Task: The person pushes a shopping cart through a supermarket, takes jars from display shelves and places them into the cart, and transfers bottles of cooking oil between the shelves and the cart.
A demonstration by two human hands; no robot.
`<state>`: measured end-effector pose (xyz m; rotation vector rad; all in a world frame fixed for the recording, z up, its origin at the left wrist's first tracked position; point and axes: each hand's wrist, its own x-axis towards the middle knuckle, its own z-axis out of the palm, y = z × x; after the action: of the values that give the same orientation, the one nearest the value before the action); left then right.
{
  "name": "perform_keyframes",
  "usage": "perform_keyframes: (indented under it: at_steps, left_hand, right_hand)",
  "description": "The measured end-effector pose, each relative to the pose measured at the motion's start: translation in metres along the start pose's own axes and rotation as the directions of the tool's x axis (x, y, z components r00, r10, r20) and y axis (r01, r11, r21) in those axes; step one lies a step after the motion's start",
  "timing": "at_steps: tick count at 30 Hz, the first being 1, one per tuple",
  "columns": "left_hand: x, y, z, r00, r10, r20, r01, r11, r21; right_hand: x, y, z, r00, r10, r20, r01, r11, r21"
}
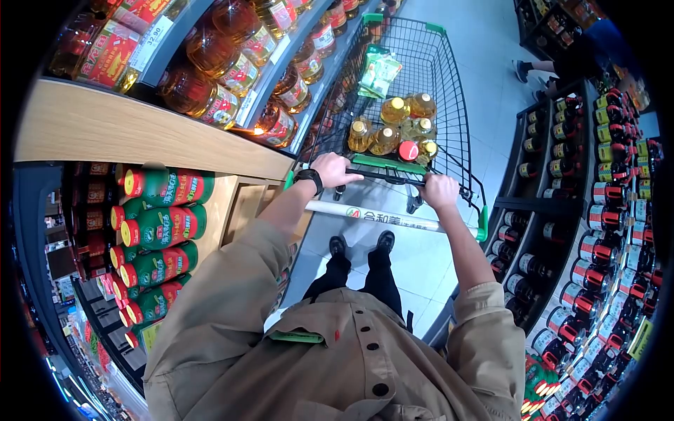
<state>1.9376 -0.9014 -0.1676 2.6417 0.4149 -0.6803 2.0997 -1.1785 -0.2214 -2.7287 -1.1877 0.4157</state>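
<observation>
A wire shopping cart (pixel 460 105) with green corner pieces stands in front of me. My left hand (pixel 331 170), with a black watch on the wrist, is closed on the dark bar at the basket's near edge. Further right on that bar, my right hand (pixel 441 191) is wrapped round it. The white printed push handle (pixel 379 216) runs under my forearms, nearer my body. In the basket, several oil bottles (pixel 385 140) with yellow caps and one red-capped bottle (pixel 408 150) stand near my hands. Green-and-white packets (pixel 379 74) lie further forward.
Shelves of large oil bottles (pixel 210 91) rise close on the left, above a wooden ledge (pixel 126 126). Green-and-red canisters (pixel 165 224) are stacked below it. Racks of dark bottles (pixel 597 252) line the right side. Another person's shoe (pixel 520 70) shows on the tiled floor ahead right.
</observation>
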Motion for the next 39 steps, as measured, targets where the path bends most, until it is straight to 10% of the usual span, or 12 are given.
perform_keyframes:
  at_steps: [39]
  left_hand:
    - [0.008,0.002,0.000,0.998,-0.036,0.047,0.034,0.998,0.052]
  right_hand:
    - [0.010,0.005,0.000,0.996,-0.019,-0.084,0.024,0.998,0.060]
